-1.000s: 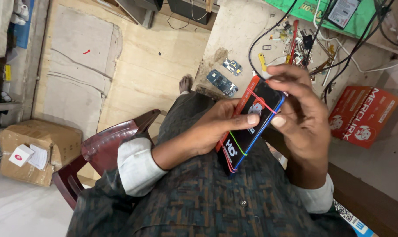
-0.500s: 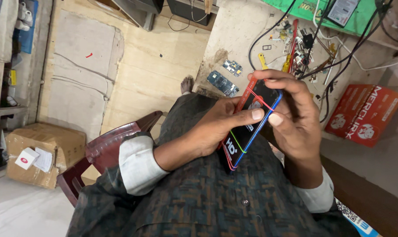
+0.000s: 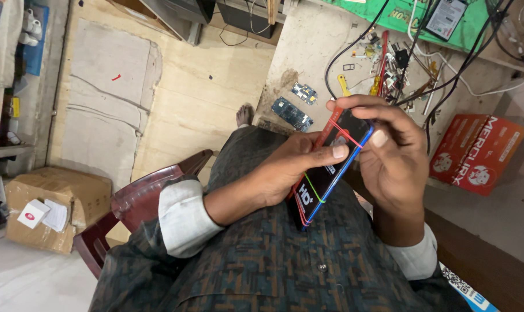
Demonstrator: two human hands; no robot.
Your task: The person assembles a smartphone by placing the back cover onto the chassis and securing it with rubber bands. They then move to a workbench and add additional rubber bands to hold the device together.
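Phone (image 3: 325, 173): between both hands, long axis slanting away toward counter (image 3: 308, 52).
Left hand (image 3: 285, 170): grip pinching phone's edge.
Right hand (image 3: 392, 159): grip pinching top end.

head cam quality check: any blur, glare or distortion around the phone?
Head view: phone and both hands, left hand and right hand, are sharp; no motion blur; soft even light, faint shadows; no glare on the dark screen; frame is tilted, with wide-angle stretch toward the edges.
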